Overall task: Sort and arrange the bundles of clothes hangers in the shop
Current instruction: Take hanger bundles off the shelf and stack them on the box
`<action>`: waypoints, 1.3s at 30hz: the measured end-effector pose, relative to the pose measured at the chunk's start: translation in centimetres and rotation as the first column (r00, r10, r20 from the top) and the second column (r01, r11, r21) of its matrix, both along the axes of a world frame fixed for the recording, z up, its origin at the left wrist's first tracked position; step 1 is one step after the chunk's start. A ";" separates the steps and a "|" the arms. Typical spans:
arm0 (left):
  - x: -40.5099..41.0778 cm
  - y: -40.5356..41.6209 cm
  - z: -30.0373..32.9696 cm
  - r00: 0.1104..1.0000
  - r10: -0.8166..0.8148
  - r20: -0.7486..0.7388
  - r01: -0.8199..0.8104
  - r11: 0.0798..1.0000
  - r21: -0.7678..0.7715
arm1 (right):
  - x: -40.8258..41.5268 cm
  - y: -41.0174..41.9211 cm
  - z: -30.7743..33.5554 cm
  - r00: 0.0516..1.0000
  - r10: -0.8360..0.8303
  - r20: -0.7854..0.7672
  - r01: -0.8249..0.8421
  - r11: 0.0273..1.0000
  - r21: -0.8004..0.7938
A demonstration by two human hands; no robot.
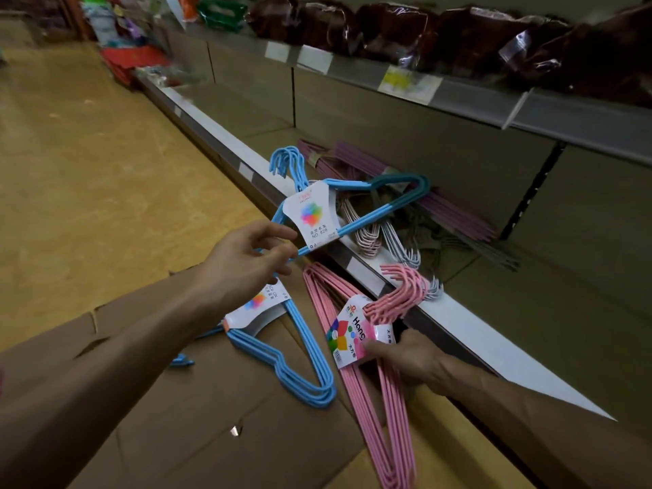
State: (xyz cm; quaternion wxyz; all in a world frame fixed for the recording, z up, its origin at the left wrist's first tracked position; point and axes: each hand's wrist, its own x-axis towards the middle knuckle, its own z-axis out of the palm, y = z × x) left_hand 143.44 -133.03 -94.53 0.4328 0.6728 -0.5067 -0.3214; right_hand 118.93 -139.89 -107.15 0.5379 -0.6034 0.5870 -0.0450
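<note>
- A blue hanger bundle (352,210) is held up in the air over the front edge of the bottom shelf (458,333), its hooks pointing up and away and its far corner reaching in over the shelf.
- A white paper label (312,215) with a many-coloured blot is wrapped round this bundle below the hooks.
- The left hand (243,262) pinches the near corner of the blue hanger bundle between thumb and curled fingers.
- A pink hanger bundle (374,382) lies tilted at the shelf front, its hooks resting over the shelf edge and its long bars running down toward the camera.
- The right hand (412,358) grips the pink hanger bundle at its white and pink label (347,337), the thumb pressed on the label's lower edge.
- A second blue bundle (296,361) lies flat on a cardboard box (211,418), between the two forearms, with its own label partly under the left wrist.
- On the bottom shelf, further in, lie purple hangers (441,202), and white and grey hangers (384,238) with their hooks toward the shelf edge.
- The upper shelf (494,100) carries dark red packs (441,37) in clear wrap and paper price tags on its rail.
- The floor (88,153) to the left is yellowish.
</note>
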 end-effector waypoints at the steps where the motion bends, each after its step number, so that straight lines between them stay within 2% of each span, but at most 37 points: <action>1: 0.3 0.0 0.0 1.000 0.002 0.002 -0.002 1.000 0.005 | 0.5 -0.1 -0.6 0.998 -0.036 0.058 0.034 0.999 0.034; 4: 1.2 0.2 -0.2 1.000 0.004 0.018 -0.004 1.000 0.025 | 1.8 -0.7 -2.1 0.978 -0.166 0.125 0.158 0.985 0.071; 7: 1.9 0.4 -0.6 0.999 -0.007 0.032 0.006 0.999 0.050 | 2.6 -0.9 -2.5 0.971 -0.222 0.086 0.219 0.975 0.046; 9: 2.2 0.3 -0.9 0.999 -0.028 0.034 0.025 0.998 0.065 | 2.6 -1.1 -2.4 0.976 -0.205 0.067 0.206 0.978 -0.007; 12: 2.6 0.3 -1.2 0.999 -0.037 0.039 0.034 0.997 0.070 | 1.9 -1.2 -2.1 0.985 -0.167 0.029 0.170 0.971 -0.169; 16: 2.9 0.5 -1.4 0.999 -0.032 0.033 0.030 0.997 0.077 | 0.3 0.2 -0.7 0.982 -0.176 0.075 0.190 0.938 -0.290; 21: 2.6 1.1 -1.9 0.996 -0.072 0.047 0.070 0.996 0.050 | -0.1 3.5 1.4 0.976 -0.152 0.156 0.200 0.909 -0.365; 25: 2.5 1.9 -2.3 0.978 -0.183 0.097 0.177 0.982 0.066 | 1.7 6.0 2.7 0.972 -0.159 0.174 0.221 0.872 -0.436; 32: 3.2 4.6 -0.7 0.947 -0.263 0.186 0.244 0.963 0.114 | 9.4 9.7 4.2 0.987 -0.008 0.163 0.080 0.895 -0.439; 35: 5.0 6.5 -0.2 0.956 -0.215 0.201 0.191 0.972 0.135 | 14.1 11.5 4.6 0.980 0.034 0.196 0.059 0.890 -0.453; 39: 7.8 8.9 1.0 0.993 0.040 0.112 -0.050 0.994 0.093 | 20.2 14.4 4.9 0.970 0.074 0.229 0.039 0.891 -0.453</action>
